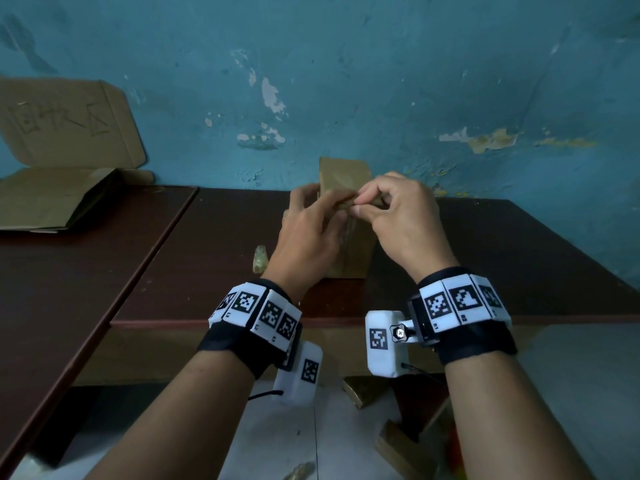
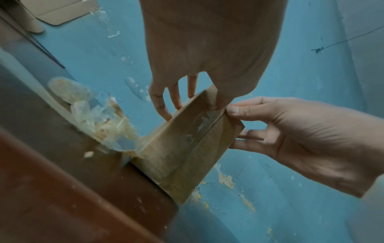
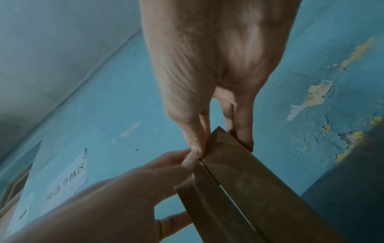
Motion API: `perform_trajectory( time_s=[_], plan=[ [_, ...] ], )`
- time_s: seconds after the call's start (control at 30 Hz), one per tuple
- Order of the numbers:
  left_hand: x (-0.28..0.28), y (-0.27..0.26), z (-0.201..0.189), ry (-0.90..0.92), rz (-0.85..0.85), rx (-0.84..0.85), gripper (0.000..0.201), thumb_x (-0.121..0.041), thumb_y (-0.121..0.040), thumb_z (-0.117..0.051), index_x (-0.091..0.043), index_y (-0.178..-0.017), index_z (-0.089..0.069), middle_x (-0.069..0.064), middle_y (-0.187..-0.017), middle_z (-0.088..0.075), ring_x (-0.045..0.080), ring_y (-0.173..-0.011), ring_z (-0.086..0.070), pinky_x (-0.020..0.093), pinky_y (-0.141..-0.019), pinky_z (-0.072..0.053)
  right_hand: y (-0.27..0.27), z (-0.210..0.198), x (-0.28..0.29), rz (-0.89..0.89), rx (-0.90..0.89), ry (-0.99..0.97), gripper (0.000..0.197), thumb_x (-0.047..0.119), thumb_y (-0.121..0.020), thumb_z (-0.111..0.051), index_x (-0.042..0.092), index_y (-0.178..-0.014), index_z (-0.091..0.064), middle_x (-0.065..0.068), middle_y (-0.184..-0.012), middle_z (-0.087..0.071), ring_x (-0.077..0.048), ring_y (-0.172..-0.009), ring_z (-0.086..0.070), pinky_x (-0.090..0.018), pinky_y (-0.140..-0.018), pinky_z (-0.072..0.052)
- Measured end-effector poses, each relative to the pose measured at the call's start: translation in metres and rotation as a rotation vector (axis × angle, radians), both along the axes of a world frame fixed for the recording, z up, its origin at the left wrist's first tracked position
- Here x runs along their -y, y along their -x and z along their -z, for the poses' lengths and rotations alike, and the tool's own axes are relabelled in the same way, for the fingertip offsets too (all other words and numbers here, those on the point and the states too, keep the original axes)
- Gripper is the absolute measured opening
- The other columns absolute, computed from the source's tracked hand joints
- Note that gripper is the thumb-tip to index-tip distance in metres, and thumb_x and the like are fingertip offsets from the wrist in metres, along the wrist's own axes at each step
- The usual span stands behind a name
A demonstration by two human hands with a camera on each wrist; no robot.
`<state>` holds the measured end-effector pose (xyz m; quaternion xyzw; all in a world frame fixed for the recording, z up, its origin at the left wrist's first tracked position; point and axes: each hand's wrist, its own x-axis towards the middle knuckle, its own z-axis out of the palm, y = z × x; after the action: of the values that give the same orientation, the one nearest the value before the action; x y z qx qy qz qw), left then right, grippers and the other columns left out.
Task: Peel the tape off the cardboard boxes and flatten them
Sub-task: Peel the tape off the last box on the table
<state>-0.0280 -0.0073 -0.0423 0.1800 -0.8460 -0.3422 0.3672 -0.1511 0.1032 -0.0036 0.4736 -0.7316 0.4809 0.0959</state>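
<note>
A small brown cardboard box (image 1: 353,258) stands upright on the dark brown table (image 1: 207,254), close to the blue wall. Glossy clear tape (image 2: 204,121) runs along its seam. My left hand (image 1: 325,206) grips the box's top edge from the left, thumb in front and fingers behind. My right hand (image 1: 363,204) pinches the same top edge from the right. In the right wrist view both thumb tips meet at the upper end of the seam (image 3: 199,160). Whether a tape end is lifted there I cannot tell.
A crumpled wad of peeled tape (image 2: 104,121) lies on the table left of the box. Flattened cardboard (image 1: 52,202) is stacked at the far left, under a cardboard sign (image 1: 62,133) leaning on the wall. Cardboard scraps (image 1: 363,389) lie on the floor below the table's front edge.
</note>
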Motion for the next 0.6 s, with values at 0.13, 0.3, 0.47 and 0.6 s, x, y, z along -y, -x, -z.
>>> perform_trajectory(
  time_s=[0.13, 0.3, 0.47, 0.6],
  plan=[
    [0.005, 0.005, 0.005, 0.012, -0.007, -0.012, 0.034, -0.046, -0.100, -0.061, -0.051, -0.134, -0.057, -0.001, -0.155, -0.037, 0.024, -0.129, -0.057, 0.051, -0.112, -0.049, -0.001, -0.002, -0.004, 0.020, 0.026, -0.038, 0.010, 0.017, -0.091, -0.085, 0.018, -0.088, -0.076, 0.008, -0.104, -0.075, -0.017, -0.096, -0.071, -0.046, -0.090, -0.060],
    [0.004, 0.010, 0.008, 0.036, -0.027, -0.024, 0.035, -0.041, -0.099, -0.060, -0.050, -0.132, -0.057, -0.001, -0.155, -0.039, 0.027, -0.129, -0.057, 0.054, -0.110, -0.050, -0.001, -0.005, -0.008, 0.038, 0.012, -0.096, 0.007, 0.024, -0.097, -0.080, 0.022, -0.094, -0.074, 0.011, -0.111, -0.073, -0.011, -0.089, -0.067, -0.038, -0.084, -0.057],
    [0.003, 0.011, 0.007, 0.038, -0.072, -0.033, 0.036, -0.049, -0.094, -0.060, -0.049, -0.130, -0.060, -0.001, -0.151, -0.043, 0.029, -0.126, -0.058, 0.053, -0.106, -0.053, 0.000, -0.003, -0.007, 0.019, 0.004, -0.071, 0.006, 0.026, -0.102, -0.074, 0.020, -0.100, -0.073, 0.008, -0.115, -0.072, 0.004, -0.068, -0.047, -0.026, -0.071, -0.043],
    [0.004, 0.013, 0.009, 0.031, -0.080, -0.035, 0.038, -0.051, -0.092, -0.060, -0.048, -0.130, -0.060, -0.001, -0.150, -0.044, 0.030, -0.120, -0.062, 0.052, -0.102, -0.056, 0.004, -0.005, -0.009, -0.037, 0.083, -0.071, 0.006, 0.024, -0.102, -0.073, 0.019, -0.099, -0.073, 0.006, -0.119, -0.070, -0.010, -0.101, -0.066, -0.042, -0.097, -0.055]
  ],
)
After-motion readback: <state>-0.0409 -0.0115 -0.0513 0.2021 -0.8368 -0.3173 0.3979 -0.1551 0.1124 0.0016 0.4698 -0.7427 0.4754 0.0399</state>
